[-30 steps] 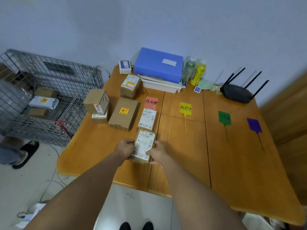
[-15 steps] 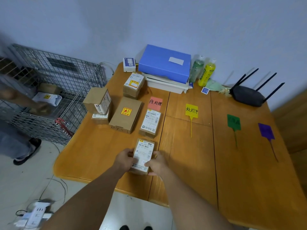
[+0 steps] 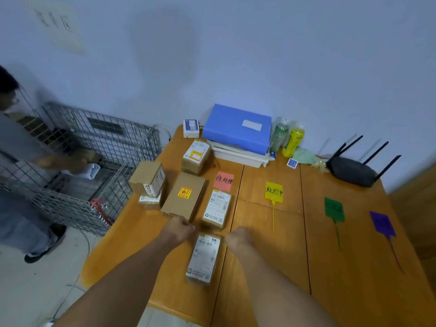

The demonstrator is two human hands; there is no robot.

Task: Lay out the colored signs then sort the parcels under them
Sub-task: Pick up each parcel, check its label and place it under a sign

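left hand (image 3: 179,228): loosely fisted, empty, at 10 o'clock of the near parcel (image 3: 204,258), not touching
right hand (image 3: 238,238): fingers curled under, can't tell if closed; nothing held, at 2 o'clock of it
near parcel: flat on bench (image 3: 271,256), white label up, print unreadable
pink sign (image 3: 224,181): handwritten "待处理", second parcel (image 3: 217,207) directly at its 6 o'clock
yellow sign (image 3: 273,190): "处理中"
green sign (image 3: 334,209), purple sign (image 3: 382,223): writing illegible

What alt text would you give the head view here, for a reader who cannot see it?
Two bare hands, left and right, hover empty beside a label-covered cardboard parcel lying on the orange wooden table, below the pink paper sign. A second labelled parcel lies between them; yellow, green and purple tag signs follow rightward.
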